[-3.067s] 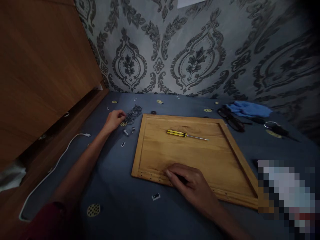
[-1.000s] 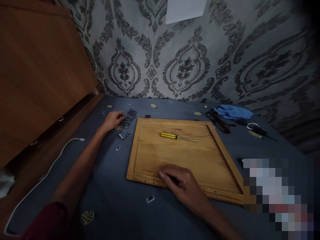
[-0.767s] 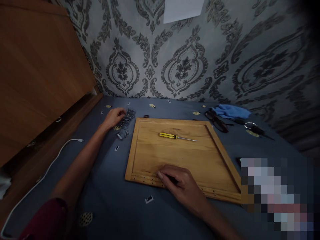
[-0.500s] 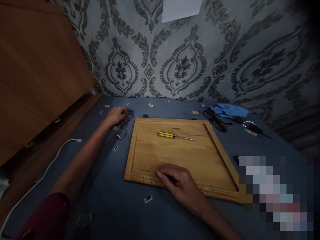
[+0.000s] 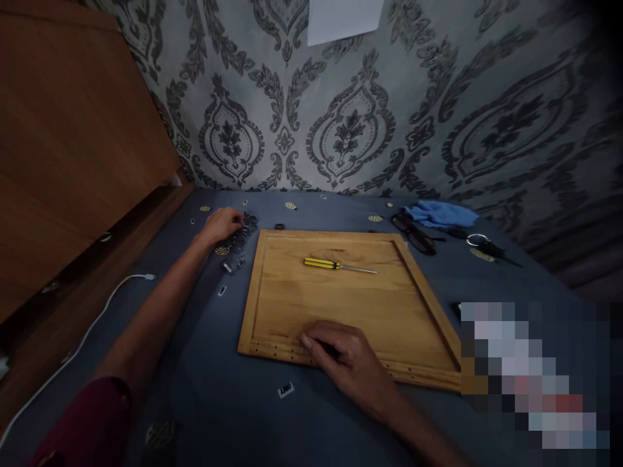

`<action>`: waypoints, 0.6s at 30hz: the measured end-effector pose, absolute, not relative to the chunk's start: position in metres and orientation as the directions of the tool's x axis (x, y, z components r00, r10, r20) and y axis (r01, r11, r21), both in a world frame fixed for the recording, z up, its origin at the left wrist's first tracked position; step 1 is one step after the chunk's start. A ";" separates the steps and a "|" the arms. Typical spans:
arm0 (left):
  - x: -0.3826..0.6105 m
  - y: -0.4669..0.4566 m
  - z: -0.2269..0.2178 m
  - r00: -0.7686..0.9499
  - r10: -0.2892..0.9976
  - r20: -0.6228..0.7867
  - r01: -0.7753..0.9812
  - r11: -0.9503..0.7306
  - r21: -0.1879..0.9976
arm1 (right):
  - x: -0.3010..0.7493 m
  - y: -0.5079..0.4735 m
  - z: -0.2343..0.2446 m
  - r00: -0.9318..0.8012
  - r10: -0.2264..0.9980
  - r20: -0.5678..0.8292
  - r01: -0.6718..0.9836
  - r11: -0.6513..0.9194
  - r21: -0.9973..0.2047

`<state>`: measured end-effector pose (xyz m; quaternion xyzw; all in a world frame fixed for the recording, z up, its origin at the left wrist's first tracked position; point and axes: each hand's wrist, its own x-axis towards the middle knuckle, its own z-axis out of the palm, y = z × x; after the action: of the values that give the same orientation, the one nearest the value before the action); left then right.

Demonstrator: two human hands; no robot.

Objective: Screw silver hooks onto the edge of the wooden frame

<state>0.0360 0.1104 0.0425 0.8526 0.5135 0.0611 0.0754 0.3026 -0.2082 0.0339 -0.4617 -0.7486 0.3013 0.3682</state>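
Note:
My left hand (image 5: 224, 226) reaches to the far left, its fingertips pinched at a small heap of dark metal ring-like pieces (image 5: 238, 241). Whether a piece is between those fingers is too small to tell. A framed wooden panel (image 5: 277, 295) lies flat, with a row of small dark holes along its near edge. Over that edge rests my right hand (image 5: 343, 353), fingers curled and thumb against the index finger; what it may hold is hidden. On the panel lies a screwdriver (image 5: 322, 263) with a yellow and black handle, its shaft pointing right.
Small loose metal bits (image 5: 241, 262) lie beside the heap. At the right are dark glasses (image 5: 416, 235), a blue cloth (image 5: 440, 214) and keys on a ring (image 5: 477, 240). A white cable (image 5: 102, 318) runs along the wooden cabinet (image 5: 73, 155). A blurred patch covers the lower right.
The whole view has shifted slightly left. Both hands keep nearly the same pose, the left at the metal pieces and the right on the panel's near edge.

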 end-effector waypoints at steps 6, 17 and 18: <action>0.033 0.110 0.044 0.440 0.895 0.074 0.863 -0.444 0.242 | 0.302 -0.209 0.035 -0.300 0.907 0.295 0.477 0.411 -0.777; 0.038 0.104 0.045 0.392 0.908 0.147 0.828 -0.418 0.374 | 0.302 -0.208 0.034 -0.305 0.906 0.295 0.477 0.413 -0.776; 0.038 0.102 0.046 0.380 0.909 0.169 0.826 -0.416 0.381 | 0.302 -0.208 0.034 -0.304 0.905 0.299 0.474 0.416 -0.777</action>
<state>0.0382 0.1025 0.0457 0.8223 0.5276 0.1781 0.1174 0.3023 -0.2083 0.0337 -0.4569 -0.7540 0.2888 0.3732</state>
